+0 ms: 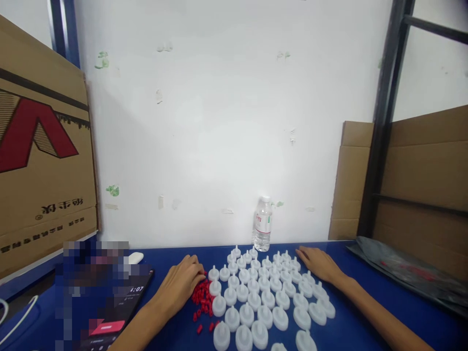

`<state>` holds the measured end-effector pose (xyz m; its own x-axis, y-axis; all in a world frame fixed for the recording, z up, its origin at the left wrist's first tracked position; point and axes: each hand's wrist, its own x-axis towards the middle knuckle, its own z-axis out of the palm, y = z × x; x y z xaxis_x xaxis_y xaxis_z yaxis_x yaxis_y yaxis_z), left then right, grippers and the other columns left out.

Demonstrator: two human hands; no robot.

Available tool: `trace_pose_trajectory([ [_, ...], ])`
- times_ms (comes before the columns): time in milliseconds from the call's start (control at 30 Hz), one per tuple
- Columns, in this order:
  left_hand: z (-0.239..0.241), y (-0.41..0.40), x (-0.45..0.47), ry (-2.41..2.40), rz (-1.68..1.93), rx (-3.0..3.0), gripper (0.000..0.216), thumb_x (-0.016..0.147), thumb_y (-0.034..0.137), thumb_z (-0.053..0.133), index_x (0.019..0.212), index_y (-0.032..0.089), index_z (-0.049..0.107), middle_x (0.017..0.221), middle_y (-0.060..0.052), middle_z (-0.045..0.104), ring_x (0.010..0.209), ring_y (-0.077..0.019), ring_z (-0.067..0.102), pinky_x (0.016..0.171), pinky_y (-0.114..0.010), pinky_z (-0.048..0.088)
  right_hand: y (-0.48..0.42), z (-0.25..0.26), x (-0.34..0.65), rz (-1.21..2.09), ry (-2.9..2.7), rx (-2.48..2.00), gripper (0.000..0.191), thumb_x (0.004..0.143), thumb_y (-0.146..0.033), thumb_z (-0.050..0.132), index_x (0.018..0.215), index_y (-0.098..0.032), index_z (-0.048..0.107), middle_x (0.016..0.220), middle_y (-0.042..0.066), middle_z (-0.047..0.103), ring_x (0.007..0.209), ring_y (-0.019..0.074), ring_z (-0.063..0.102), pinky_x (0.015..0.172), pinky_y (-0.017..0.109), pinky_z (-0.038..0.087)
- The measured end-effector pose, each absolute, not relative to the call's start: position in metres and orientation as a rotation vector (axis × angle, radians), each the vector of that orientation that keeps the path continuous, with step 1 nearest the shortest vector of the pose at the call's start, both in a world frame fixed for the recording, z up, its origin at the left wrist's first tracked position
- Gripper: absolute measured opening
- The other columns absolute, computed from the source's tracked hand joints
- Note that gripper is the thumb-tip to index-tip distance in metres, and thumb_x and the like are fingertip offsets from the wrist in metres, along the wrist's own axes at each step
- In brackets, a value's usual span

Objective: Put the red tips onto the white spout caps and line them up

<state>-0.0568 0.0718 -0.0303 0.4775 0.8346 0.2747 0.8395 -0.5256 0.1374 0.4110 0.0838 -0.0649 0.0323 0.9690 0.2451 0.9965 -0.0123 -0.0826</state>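
My left hand (185, 279) rests palm down at the left edge of a pile of small red caps (202, 295), its fingers loosely bent and nothing visibly held. Many white plastic pieces (246, 316), round or oval with a thin upright spout on top, stand in loose rows across the middle of the blue table. At the far right of these pieces, my right hand (319, 263) lies flat on the table with fingers stretched out and holds nothing. Part of the red pile is hidden behind my left hand.
A clear water bottle (263, 224) stands at the wall behind the pieces. On the left lie a phone (122, 312), a white object (135, 258) and a white cable (22, 319), near a large cardboard box (44, 195). A grey plastic bag (409, 273) lies at right.
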Motion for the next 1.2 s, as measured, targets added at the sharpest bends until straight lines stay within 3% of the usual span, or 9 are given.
trace_pose_trajectory([
  [300, -0.022, 0.067, -0.051, -1.556, -0.587, -2.646, 0.022, 0.1, 0.025, 0.044, 0.097, 0.025, 0.066, 0.106, -0.003, 0.069, 0.1, -0.0202, 0.066, 0.079, -0.029, 0.045, 0.088, -0.07, 0.414, -0.186, -2.023, -2.053, 0.041, 0.104, -0.039, 0.029, 0.096, -0.022, 0.065, 0.1, 0.01, 0.076, 0.1, 0.031, 0.071, 0.076, 0.035, 0.046],
  [467, -0.021, 0.065, -0.047, -1.555, -0.702, -2.634, 0.023, 0.101, 0.025, 0.045, 0.097, 0.025, 0.067, 0.097, -0.002, 0.075, 0.093, -0.02, 0.071, 0.08, -0.027, 0.047, 0.09, -0.074, 0.417, -0.188, -2.016, -2.031, 0.041, 0.104, -0.039, 0.029, 0.096, -0.023, 0.066, 0.101, 0.01, 0.076, 0.101, 0.0317, 0.071, 0.078, 0.036, 0.047],
  [667, -0.024, 0.062, -0.039, -1.508, -0.915, -2.624, 0.038, 0.104, 0.021, 0.034, 0.122, 0.03, 0.066, 0.117, -0.002, 0.07, 0.097, -0.0158, 0.07, 0.081, -0.023, 0.051, 0.092, -0.076, 0.419, -0.185, -2.024, -2.027, 0.041, 0.104, -0.04, 0.03, 0.096, -0.023, 0.066, 0.101, 0.01, 0.076, 0.1, 0.0323, 0.071, 0.078, 0.037, 0.047],
  [867, -0.026, 0.062, -0.031, -1.531, -1.119, -2.572, 0.029, 0.101, 0.029, 0.047, 0.109, 0.029, 0.075, 0.113, -0.001, 0.075, 0.106, -0.0189, 0.069, 0.092, -0.028, 0.052, 0.089, -0.074, 0.418, -0.186, -2.02, -2.023, 0.041, 0.104, -0.04, 0.029, 0.097, -0.023, 0.066, 0.102, 0.01, 0.076, 0.1, 0.0311, 0.071, 0.077, 0.035, 0.047],
  [1067, -0.032, 0.068, -0.027, -1.556, -1.16, -2.585, 0.028, 0.095, 0.025, 0.053, 0.104, 0.03, 0.079, 0.112, -0.002, 0.077, 0.109, -0.0246, 0.069, 0.098, -0.038, 0.052, 0.088, -0.072, 0.417, -0.177, -2.025, -2.013, 0.041, 0.103, -0.039, 0.03, 0.096, -0.022, 0.066, 0.1, 0.01, 0.076, 0.099, 0.0302, 0.071, 0.076, 0.034, 0.046],
  [1200, -0.033, 0.068, -0.026, -1.522, -1.161, -2.623, 0.025, 0.092, 0.026, 0.057, 0.101, 0.03, 0.08, 0.106, -0.002, 0.079, 0.105, -0.0248, 0.07, 0.097, -0.039, 0.051, 0.088, -0.072, 0.417, -0.167, -2.022, -1.998, 0.04, 0.103, -0.039, 0.031, 0.095, -0.021, 0.067, 0.1, 0.011, 0.076, 0.099, 0.0313, 0.07, 0.076, 0.035, 0.046],
])
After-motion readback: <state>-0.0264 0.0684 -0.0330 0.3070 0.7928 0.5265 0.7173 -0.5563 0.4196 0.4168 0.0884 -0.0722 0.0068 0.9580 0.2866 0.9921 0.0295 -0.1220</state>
